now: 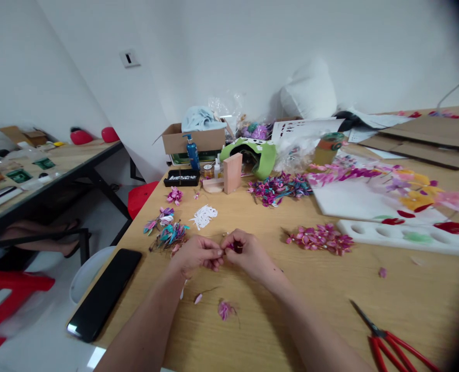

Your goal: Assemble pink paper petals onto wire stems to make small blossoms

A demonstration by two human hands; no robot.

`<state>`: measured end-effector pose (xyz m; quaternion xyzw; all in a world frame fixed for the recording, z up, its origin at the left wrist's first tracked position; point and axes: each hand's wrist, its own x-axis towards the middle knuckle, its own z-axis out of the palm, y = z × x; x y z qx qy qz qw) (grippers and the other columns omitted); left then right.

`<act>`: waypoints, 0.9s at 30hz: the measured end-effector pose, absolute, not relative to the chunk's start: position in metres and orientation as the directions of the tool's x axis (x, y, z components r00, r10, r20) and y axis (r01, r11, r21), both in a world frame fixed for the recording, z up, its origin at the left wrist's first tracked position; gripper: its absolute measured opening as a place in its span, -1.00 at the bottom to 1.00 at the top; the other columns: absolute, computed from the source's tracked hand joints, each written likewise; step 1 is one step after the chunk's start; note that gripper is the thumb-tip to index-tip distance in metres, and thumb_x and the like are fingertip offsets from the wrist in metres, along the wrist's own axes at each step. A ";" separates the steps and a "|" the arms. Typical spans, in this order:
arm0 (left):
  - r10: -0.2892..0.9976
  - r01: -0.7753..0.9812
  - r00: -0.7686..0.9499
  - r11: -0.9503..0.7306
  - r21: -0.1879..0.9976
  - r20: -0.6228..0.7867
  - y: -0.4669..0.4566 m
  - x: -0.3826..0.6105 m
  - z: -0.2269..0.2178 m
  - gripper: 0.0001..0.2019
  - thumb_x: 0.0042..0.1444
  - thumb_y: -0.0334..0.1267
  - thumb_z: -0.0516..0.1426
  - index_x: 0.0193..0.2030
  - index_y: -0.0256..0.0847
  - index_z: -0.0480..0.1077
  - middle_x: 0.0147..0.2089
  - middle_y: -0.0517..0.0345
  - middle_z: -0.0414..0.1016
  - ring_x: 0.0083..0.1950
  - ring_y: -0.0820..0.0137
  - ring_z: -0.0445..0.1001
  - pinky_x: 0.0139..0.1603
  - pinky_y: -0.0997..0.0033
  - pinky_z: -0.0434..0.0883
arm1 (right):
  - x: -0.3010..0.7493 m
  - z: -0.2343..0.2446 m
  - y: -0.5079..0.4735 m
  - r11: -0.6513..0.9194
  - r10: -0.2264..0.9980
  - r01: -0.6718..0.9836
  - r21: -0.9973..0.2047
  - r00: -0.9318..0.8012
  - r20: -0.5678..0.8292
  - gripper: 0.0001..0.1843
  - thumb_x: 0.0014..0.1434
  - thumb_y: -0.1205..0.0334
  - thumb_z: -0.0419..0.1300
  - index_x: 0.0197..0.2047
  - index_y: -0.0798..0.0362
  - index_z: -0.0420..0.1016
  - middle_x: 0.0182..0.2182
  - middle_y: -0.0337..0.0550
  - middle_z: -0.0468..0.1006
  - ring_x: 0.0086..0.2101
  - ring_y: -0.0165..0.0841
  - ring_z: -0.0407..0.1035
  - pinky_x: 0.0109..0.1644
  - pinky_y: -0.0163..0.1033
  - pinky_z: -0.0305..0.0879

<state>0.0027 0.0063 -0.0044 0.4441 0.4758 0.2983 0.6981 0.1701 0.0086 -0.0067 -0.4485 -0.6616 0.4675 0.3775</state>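
Observation:
Above the middle of the wooden table, my left hand (200,254) and my right hand (247,256) meet at the fingertips, both pinched closed. A bit of a dark magenta artificial flower (237,247) shows within my right fingers; most of it is hidden. What my left fingertips pinch is too small to make out. Beside my left hand lies a bunch of teal and purple flowers (171,233). Nearer to me are a loose pale petal on a stem (198,298) and a small purple flower (225,310). A pile of white paper-like pieces (205,215) lies beyond my hands.
Red-handled scissors (382,333) lie at the front right, a black phone (105,294) along the left edge. Pink flower bunches (322,238) and a white palette (407,237) are to the right. A wooden block (233,173) and blue pump bottle (192,153) stand behind.

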 end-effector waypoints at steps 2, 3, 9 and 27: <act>0.850 0.079 0.356 0.387 0.919 -0.389 0.006 0.003 -0.004 -0.65 -0.29 -0.07 0.35 -0.57 -0.38 0.46 -0.63 0.16 0.42 -0.61 0.52 0.34 -0.53 0.50 0.29 | 0.171 -0.007 0.009 0.154 0.943 0.250 -0.956 -0.326 0.067 -0.86 -0.15 0.47 0.12 -0.47 0.12 0.46 -0.55 -0.24 0.46 -0.52 -0.45 0.29 -0.45 -0.38 0.15; 0.854 0.125 0.348 0.366 0.922 -0.386 0.006 0.004 -0.003 -0.67 -0.27 -0.08 0.33 -0.57 -0.37 0.46 -0.64 0.17 0.42 -0.62 0.52 0.34 -0.55 0.51 0.27 | 0.171 -0.008 0.009 0.159 0.940 0.259 -0.953 -0.336 0.066 -0.85 -0.15 0.48 0.12 -0.48 0.12 0.46 -0.55 -0.25 0.46 -0.52 -0.45 0.28 -0.45 -0.39 0.14; 0.886 0.282 0.304 0.268 0.921 -0.351 0.004 0.007 -0.003 -0.86 -0.19 -0.27 0.19 -0.62 -0.32 0.43 -0.67 0.24 0.36 -0.63 0.52 0.30 -0.55 0.53 0.22 | 0.171 -0.014 0.010 0.206 0.929 0.309 -0.929 -0.360 0.086 -0.82 -0.18 0.51 0.10 -0.50 0.12 0.47 -0.56 -0.27 0.45 -0.52 -0.47 0.26 -0.46 -0.41 0.11; 0.857 0.301 0.391 0.226 0.927 -0.336 0.006 -0.001 0.001 -0.71 -0.13 -0.07 0.26 -0.54 -0.33 0.52 -0.58 0.16 0.45 -0.54 0.53 0.26 -0.52 0.56 0.13 | 0.175 -0.009 0.012 -0.033 0.907 0.080 -0.996 -0.416 -0.063 -0.87 -0.17 0.43 0.13 -0.47 0.12 0.45 -0.68 -0.38 0.35 -0.64 -0.54 0.20 -0.57 -0.44 0.07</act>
